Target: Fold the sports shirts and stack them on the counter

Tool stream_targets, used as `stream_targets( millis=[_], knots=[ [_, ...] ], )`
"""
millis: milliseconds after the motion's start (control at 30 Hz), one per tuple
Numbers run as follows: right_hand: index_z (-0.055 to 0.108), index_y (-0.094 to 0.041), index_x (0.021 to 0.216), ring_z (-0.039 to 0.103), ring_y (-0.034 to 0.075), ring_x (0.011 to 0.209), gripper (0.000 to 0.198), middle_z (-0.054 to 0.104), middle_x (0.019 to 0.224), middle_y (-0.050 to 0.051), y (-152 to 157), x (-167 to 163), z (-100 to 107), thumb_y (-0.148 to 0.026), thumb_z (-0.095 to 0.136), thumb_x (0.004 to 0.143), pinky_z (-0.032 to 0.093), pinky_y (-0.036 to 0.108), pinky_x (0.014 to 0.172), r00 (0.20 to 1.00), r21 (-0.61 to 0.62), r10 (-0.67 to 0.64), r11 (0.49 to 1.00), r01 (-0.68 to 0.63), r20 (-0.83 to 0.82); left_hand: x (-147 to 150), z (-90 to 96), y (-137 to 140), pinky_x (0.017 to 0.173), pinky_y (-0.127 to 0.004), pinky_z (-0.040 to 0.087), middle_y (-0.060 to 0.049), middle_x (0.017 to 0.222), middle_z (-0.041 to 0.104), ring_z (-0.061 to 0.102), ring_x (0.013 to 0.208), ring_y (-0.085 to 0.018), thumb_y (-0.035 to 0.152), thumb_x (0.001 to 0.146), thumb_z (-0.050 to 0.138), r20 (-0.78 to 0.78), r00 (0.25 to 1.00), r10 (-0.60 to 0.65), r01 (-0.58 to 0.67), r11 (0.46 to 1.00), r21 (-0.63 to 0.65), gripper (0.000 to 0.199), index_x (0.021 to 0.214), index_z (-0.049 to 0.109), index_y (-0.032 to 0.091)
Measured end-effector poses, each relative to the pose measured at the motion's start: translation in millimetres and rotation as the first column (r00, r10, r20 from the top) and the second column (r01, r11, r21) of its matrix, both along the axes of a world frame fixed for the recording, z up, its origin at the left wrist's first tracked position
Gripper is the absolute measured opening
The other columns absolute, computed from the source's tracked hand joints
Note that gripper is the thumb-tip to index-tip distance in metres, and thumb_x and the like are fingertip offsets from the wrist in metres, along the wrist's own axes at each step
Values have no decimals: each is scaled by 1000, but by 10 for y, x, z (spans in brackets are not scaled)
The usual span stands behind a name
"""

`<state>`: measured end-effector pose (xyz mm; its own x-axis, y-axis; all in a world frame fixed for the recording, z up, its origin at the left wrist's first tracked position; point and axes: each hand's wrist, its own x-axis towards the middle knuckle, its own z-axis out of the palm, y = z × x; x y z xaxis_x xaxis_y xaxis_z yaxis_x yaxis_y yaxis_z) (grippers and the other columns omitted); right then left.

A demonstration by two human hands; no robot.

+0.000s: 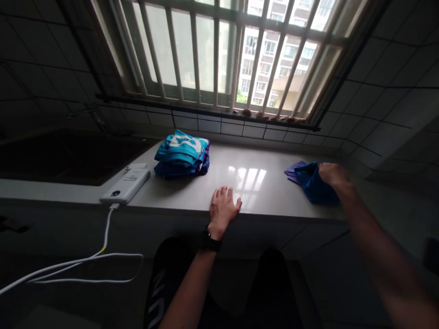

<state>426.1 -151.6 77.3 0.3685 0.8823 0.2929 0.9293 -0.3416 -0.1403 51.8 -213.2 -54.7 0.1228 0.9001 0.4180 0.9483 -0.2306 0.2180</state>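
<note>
Blue cloth (313, 185): pinched in right hand (332, 174), on bench (269, 198).
Left hand (224, 209): fingers spread, resting at bench's front edge.
Turquoise pile (181, 153): folded fabric, near white device (127, 185).

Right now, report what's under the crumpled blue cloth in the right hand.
Pleated purple fabric juts out left of the crumpled blue cloth; whether it continues underneath is hidden. Pale glossy countertop shows beside the cloth, but the area directly beneath is covered.

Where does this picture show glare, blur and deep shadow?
Head view: glare at the barred window, mirrored on the countertop; head view: blur on the right hand and forearm, the left hand looking sharper; head view: deep shadow over the sink.
</note>
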Motion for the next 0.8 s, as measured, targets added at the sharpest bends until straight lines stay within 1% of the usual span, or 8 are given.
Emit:
stream_targets(
  millis=[133, 267, 367, 433, 500, 567, 700, 800],
  knots=[
    [71, -14, 121, 64, 42, 126, 63, 67, 122, 31, -40, -287, 449, -45, 17, 109, 46, 62, 106, 997, 322, 64, 944, -78, 52, 4, -12, -15, 121, -46, 39, -20, 136, 66, 59, 130, -32, 39, 99, 51, -7, 1000, -1, 1, 1000, 25, 47, 133, 65, 9],
    [75, -17, 110, 67, 43, 120, 62, 71, 105, 26, -43, -717, 889, -55, 26, 109, 46, 66, 102, 978, 316, 200, 926, -208, 58, 6, -35, -27, 122, -48, 38, -20, 135, 67, 59, 130, -33, 38, 100, 50, -12, 1000, -7, 8, 998, 61, 48, 134, 65, 8],
    [72, -13, 115, 68, 42, 119, 75, 72, 112, 26, -9, -981, 1099, -59, 13, 108, 48, 63, 99, 968, 471, 211, 846, -250, 135, -2, -47, -22, 122, -48, 37, -21, 135, 66, 58, 132, -33, 38, 100, 49, -31, 999, -16, 18, 998, 60, 49, 135, 65, 7],
    [70, -14, 120, 68, 39, 119, 79, 73, 119, 25, 24, -1110, 1112, -56, 4, 108, 50, 58, 97, 968, 488, 210, 836, -250, 136, -8, -49, -12, 122, -48, 37, -21, 135, 66, 58, 131, -34, 38, 100, 49, -44, 999, -19, 21, 998, 52, 50, 135, 65, 7],
    [67, -17, 124, 68, 37, 120, 70, 72, 124, 23, 58, -1220, 983, -50, 7, 110, 51, 53, 99, 965, 319, 237, 911, -261, 110, -14, -47, -2, 121, -49, 38, -21, 134, 67, 59, 130, -34, 37, 100, 48, -53, 998, -19, 21, 998, 52, 50, 135, 66, 7],
    [66, -17, 126, 67, 35, 121, 57, 70, 130, 23, 82, -1335, 710, -41, 16, 111, 49, 50, 102, 957, 61, 279, 957, -284, 77, -20, -47, 8, 120, -49, 39, -21, 133, 67, 60, 128, -34, 36, 100, 48, -65, 998, -18, 22, 998, 60, 48, 133, 66, 7],
    [69, -18, 122, 68, 28, 116, 38, 70, 128, 18, 51, -1607, -59, -36, 38, 108, 51, 36, 97, 937, -149, 349, 927, -345, -4, -36, -61, 24, 118, -47, 42, -20, 132, 68, 62, 127, -34, 33, 100, 46, -107, 994, -16, 25, 996, 85, 45, 132, 67, 9],
    [55, -20, 143, 68, 29, 114, 45, 60, 139, 19, -11, -1775, -518, -41, 38, 107, 53, 37, 91, 930, -285, 347, 885, -369, -125, -41, -63, 23, 116, -48, 43, -20, 131, 68, 62, 126, -34, 32, 100, 46, -142, 990, -12, 26, 995, 100, 43, 131, 68, 10]
  ],
)
